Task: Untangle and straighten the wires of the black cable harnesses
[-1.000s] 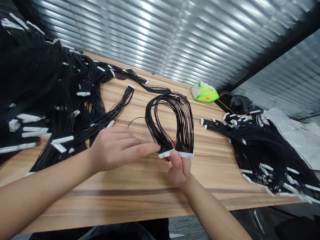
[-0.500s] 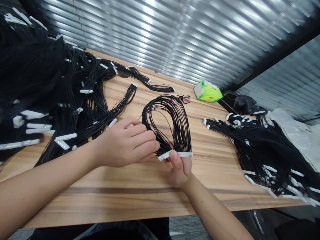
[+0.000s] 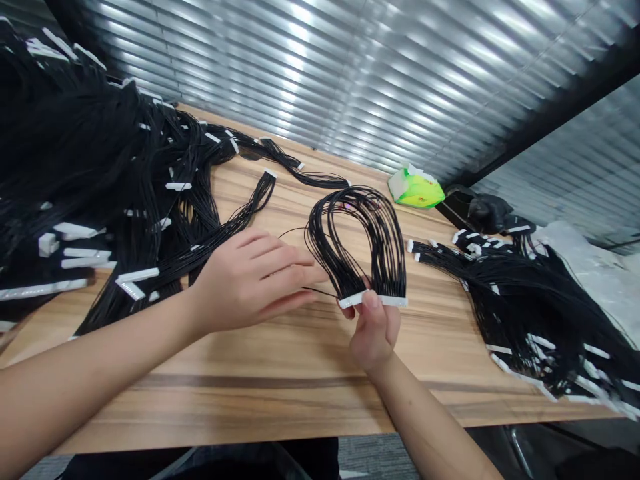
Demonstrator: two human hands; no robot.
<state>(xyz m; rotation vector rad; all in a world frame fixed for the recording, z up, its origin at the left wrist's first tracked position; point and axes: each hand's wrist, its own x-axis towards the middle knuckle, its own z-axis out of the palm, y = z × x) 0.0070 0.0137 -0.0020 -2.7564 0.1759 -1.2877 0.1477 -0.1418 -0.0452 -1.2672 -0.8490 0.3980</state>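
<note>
My right hand (image 3: 375, 330) grips a black wire harness (image 3: 393, 250) by its two white connectors (image 3: 393, 301), thumb in front and fingers partly hidden behind. The harness wires stand up in a loop above the connectors. My left hand (image 3: 263, 280) is just left of the loop, its fingers nearly straight and close together, thumb hidden. A single black wire (image 3: 320, 291) runs from the left connector to these fingers and bows out from the bundle; they appear to hold it. Behind my left hand lies another black harness (image 3: 260, 193) with a white end connector.
A large heap of black harnesses (image 3: 100, 153) covers the table's left side. Another pile (image 3: 540, 293) lies at the right by clear plastic bags (image 3: 580, 247). A green tissue pack (image 3: 415, 189) sits at the back, near a corrugated metal wall (image 3: 320, 73).
My right hand has moved right with the harness, away from my left hand. The left fingers have straightened, and one wire now stretches between them and the connector.
</note>
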